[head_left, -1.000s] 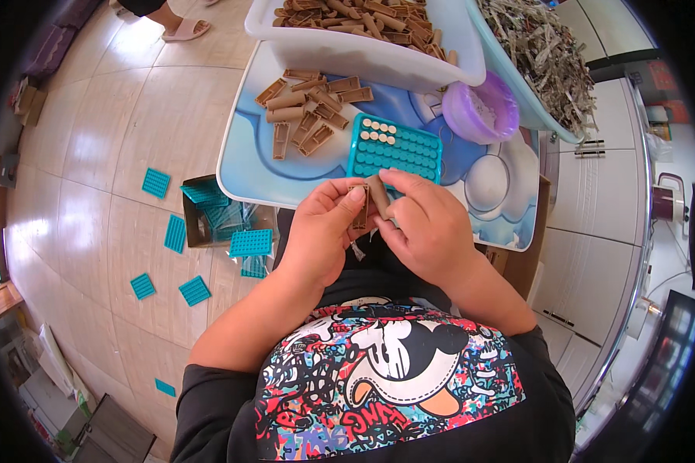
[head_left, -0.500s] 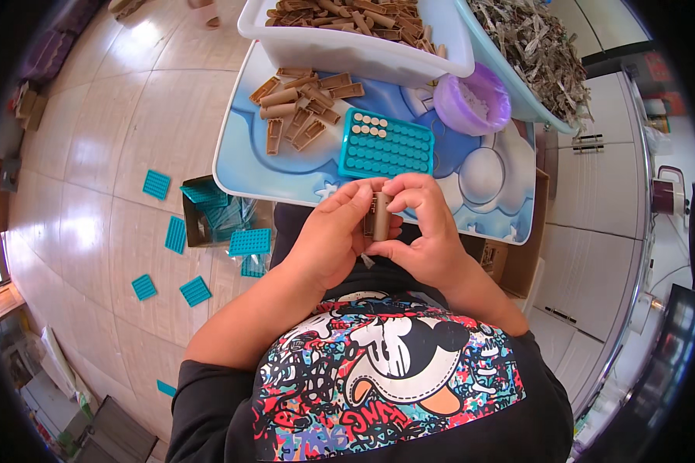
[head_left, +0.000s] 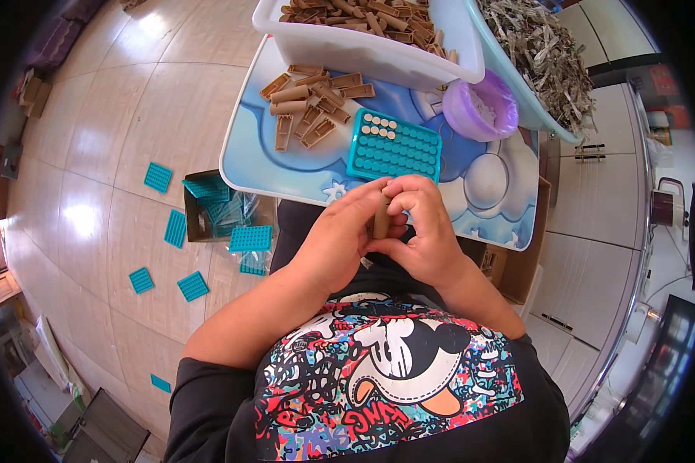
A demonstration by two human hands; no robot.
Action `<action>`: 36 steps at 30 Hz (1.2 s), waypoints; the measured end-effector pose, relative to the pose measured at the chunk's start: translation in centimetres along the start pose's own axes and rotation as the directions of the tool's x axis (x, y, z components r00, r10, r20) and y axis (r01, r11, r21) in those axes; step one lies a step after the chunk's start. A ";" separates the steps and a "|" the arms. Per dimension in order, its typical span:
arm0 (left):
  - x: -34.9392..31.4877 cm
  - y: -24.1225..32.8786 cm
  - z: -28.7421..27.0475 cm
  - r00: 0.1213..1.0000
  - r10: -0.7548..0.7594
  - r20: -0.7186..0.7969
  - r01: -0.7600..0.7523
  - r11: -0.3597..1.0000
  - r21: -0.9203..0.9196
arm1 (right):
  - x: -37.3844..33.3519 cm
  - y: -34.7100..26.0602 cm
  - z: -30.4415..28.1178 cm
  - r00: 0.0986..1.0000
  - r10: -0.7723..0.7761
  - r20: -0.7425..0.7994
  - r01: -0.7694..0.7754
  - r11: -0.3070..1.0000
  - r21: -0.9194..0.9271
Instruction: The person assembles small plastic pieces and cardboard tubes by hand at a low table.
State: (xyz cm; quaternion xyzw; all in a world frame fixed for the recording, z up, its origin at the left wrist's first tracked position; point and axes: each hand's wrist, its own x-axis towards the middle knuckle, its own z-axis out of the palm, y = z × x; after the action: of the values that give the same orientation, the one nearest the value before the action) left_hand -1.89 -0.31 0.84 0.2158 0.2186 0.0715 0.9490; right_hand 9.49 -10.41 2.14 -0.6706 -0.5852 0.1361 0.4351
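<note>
Between both hands, close to my body, is a brown plastic casing piece (head_left: 381, 221). My left hand (head_left: 341, 235) closes on it from one side, with thumb and fingers at its upper end. My right hand (head_left: 418, 224) pinches it from the other side with curled fingers. Most of the piece is covered by fingers. Just beyond the hands, a teal tray (head_left: 398, 158) of round slots lies on the table, with several white round pieces (head_left: 379, 126) at its far left corner. Similar brown casings (head_left: 307, 103), some hollow side up, are heaped left of the tray.
The blue patterned table (head_left: 247, 166) carries a white bin (head_left: 378, 52) of brown casings and a purple-lined bowl (head_left: 480, 106). A light-blue tub (head_left: 510, 73) holds shredded grey material. Teal trays (head_left: 193, 285) are scattered on the floor at left, around a cardboard box (head_left: 201, 224).
The brown casing has turned between my fingers and shows a narrower side now. My hands have closed nearer together. The whole view has shifted slightly.
</note>
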 end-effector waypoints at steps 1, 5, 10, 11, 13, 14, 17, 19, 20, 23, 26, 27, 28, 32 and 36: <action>-0.1 0.2 0.3 1.000 -0.007 -0.021 0.008 0.999 0.037 | 0.0 0.0 0.1 1.000 -0.001 -0.022 0.001 1.000 0.001; -0.1 0.1 0.0 1.000 -0.023 0.008 0.022 0.998 0.067 | -0.9 0.6 0.4 0.998 0.040 -0.042 -0.039 0.999 0.019; 0.1 0.0 -0.2 0.994 -0.045 0.103 0.037 0.997 0.074 | -1.3 0.3 0.1 0.988 0.151 -0.025 -0.149 0.985 0.085; 0.2 -0.1 -0.3 0.993 -0.050 0.110 0.039 0.994 0.102 | -1.2 0.3 -0.1 0.988 0.151 -0.026 -0.149 0.985 0.085; 0.0 -0.2 0.0 0.997 -0.039 0.065 0.029 0.989 0.144 | -1.0 0.6 -0.9 1.000 -0.008 0.007 0.008 0.999 0.040; -0.2 -0.3 0.2 1.000 -0.025 0.018 0.021 0.983 0.185 | -1.1 0.7 -1.3 1.000 -0.008 0.007 0.008 0.999 0.040; -0.2 -1.1 0.4 0.978 0.192 0.087 -0.211 0.882 0.422 | -1.2 1.1 -1.9 0.994 0.083 -0.073 -0.080 0.996 0.045; 0.1 -1.9 -0.3 0.963 0.238 0.127 -0.269 0.838 0.475 | -1.3 1.5 -2.0 0.998 0.059 0.033 -0.060 0.998 0.010; 0.3 -1.8 -0.1 0.945 0.281 0.168 -0.327 0.789 0.521 | -1.4 1.7 -2.1 0.998 0.060 0.030 -0.061 0.998 0.008; -0.1 -0.5 0.7 0.978 0.182 0.104 -0.205 0.715 0.668 | -1.8 2.3 -2.3 0.991 0.130 -0.030 -0.124 0.981 0.150; -0.3 0.1 0.9 0.969 0.227 0.099 -0.220 0.604 0.766 | -2.3 2.6 -2.4 0.967 0.235 -0.097 -0.148 0.829 0.539; -0.3 0.2 1.1 0.969 0.225 0.102 -0.221 0.602 0.767 | -2.3 2.4 -2.4 0.954 0.294 -0.064 -0.191 0.756 0.627; -0.4 0.2 1.2 0.944 0.296 0.149 -0.293 0.532 0.794 | -2.3 2.2 -2.4 0.937 0.348 -0.026 -0.230 0.671 0.705; -0.2 -0.1 1.1 0.820 0.472 0.324 -0.462 0.212 0.861 | -2.1 1.9 -2.4 0.943 0.328 -0.061 -0.195 0.690 0.697; 0.3 0.0 2.0 0.864 0.444 0.237 -0.415 0.361 0.835 | -2.0 2.6 -1.8 0.939 0.324 -0.113 -0.141 0.666 0.733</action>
State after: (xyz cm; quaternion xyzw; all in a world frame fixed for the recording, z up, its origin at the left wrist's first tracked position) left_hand -0.73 -0.95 2.33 0.7099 0.1740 0.1997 0.6526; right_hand 11.92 -12.83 0.64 -0.5292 -0.3395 0.3276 0.7053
